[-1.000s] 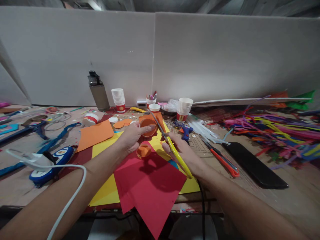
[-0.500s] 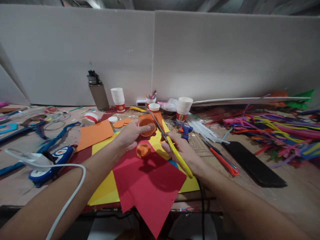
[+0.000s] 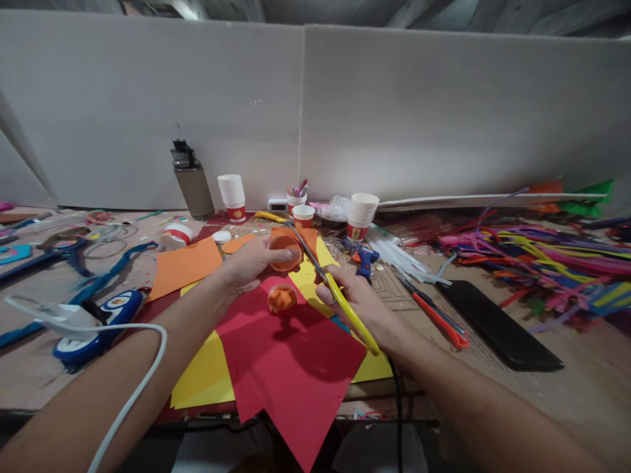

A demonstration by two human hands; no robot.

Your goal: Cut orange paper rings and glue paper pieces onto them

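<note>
Pinched in my left hand (image 3: 251, 264) is a round orange paper cup (image 3: 284, 253), its opening tilted toward me. My right hand (image 3: 357, 295) is closed on yellow-handled scissors (image 3: 340, 299), whose metal blades point up and left along the cup's right side. Whether the blades touch the cup's rim I cannot tell. Just below the cup, a small round container (image 3: 282, 299) with orange pieces in it stands on red paper (image 3: 290, 361). Yellow sheets (image 3: 204, 374) lie beneath the red paper.
Stacked paper cups (image 3: 231, 197) and another stack (image 3: 363, 215) stand at the back, near a bottle (image 3: 193, 184). To the right lie a blue glue gun (image 3: 365, 261), a red-handled tool (image 3: 441, 318), a black phone (image 3: 500, 325) and pipe cleaners (image 3: 552, 256). A white cable (image 3: 148, 374) crosses my left forearm.
My left hand and the orange cup have shifted slightly left, and the cup has turned a little. The scissors have moved only slightly, still in my right hand.
</note>
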